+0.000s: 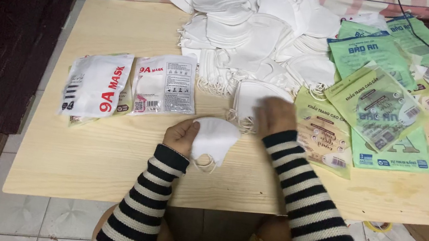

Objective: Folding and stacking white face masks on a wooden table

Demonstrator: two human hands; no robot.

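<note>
left hand (180,135) pinched round a folded white mask (214,138), right hand (277,116) blurred at two o'clock, fingers loosely spread on a mask stack (250,99), its grip unclear

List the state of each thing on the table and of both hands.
Left hand: holding a folded white mask.
Right hand: blurred, on the small mask stack.
Mask pile: loose, heaped.
White packets: flat, overlapping.
Green packets: flat, fanned out.
Table: partly covered.

Head camera looks steeply down, seemingly close, over the table (108,173).
</note>
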